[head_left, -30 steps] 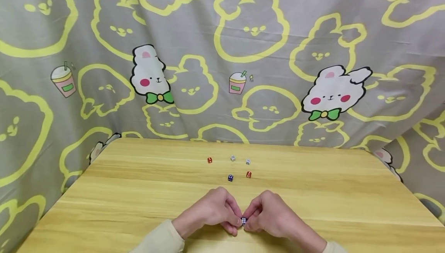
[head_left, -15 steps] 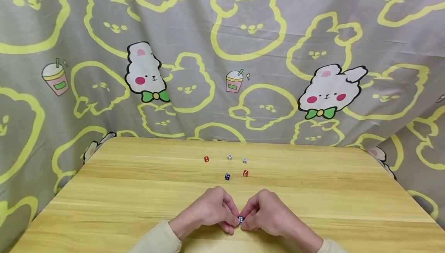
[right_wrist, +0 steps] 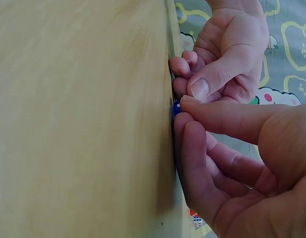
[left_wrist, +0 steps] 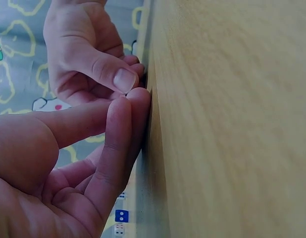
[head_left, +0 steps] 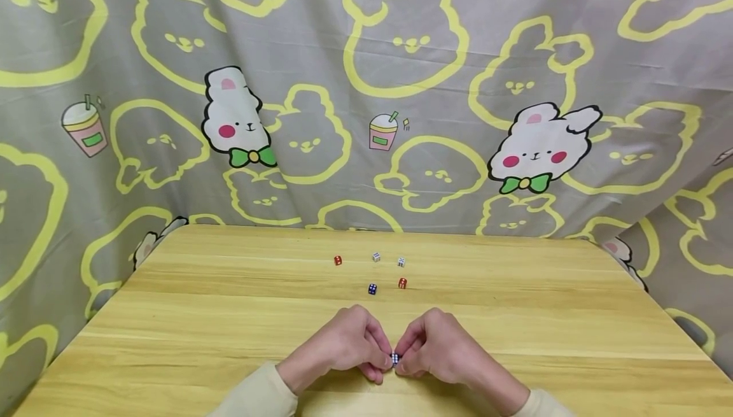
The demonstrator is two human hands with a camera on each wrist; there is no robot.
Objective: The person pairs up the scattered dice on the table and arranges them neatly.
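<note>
Low in the head view, both hands meet over the wooden table (head_left: 217, 315) at a small blue die (head_left: 395, 359) with white dots. My left hand (head_left: 350, 344) pinches one side of it between thumb and fingers. From the other side, my right hand (head_left: 439, 347) pinches it as well. Only a sliver of the blue die (right_wrist: 177, 107) shows between the fingertips in the right wrist view. In the left wrist view the fingers hide nearly all of it. The fingertips are close to the tabletop.
Beyond the hands lie another blue die (head_left: 372, 289), a red die (head_left: 403, 283), a second red die (head_left: 338, 260), a white die (head_left: 376, 256) and another white die (head_left: 401, 262). A patterned grey curtain (head_left: 321, 60) hangs behind the table.
The whole head view has drifted slightly, so table, dice and curtain appear a little further left and up. Both hands keep pinching the blue die, with hardly any movement over the table.
</note>
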